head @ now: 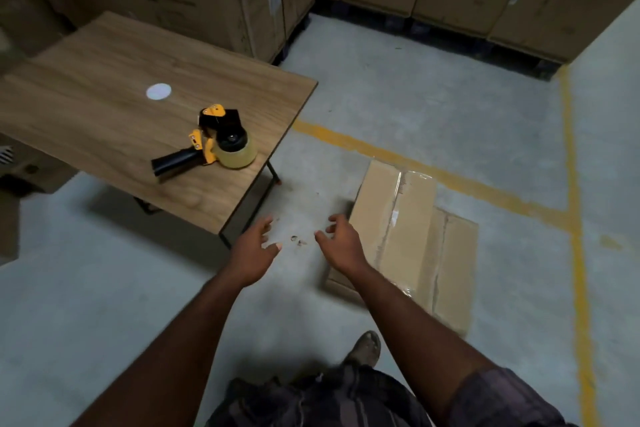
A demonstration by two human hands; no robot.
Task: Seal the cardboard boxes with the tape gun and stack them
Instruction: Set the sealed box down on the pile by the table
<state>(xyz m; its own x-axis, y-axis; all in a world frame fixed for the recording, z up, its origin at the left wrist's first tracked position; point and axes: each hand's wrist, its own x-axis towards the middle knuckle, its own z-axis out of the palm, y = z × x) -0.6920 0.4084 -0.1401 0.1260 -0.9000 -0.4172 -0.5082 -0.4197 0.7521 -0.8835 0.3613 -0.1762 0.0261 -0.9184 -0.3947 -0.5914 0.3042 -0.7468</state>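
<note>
Tape gun (207,146) on side on table (86,97); taped box (391,215) atop 2nd box (453,270).

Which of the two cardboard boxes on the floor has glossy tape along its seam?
The upper box, stacked on the lower box: a shiny clear strip runs down its middle; the lower one's visible seam shows no gloss.

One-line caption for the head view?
Left hand and right hand open above the floor; tape gun lies on the table; a taped box sits on a lower box.
</note>
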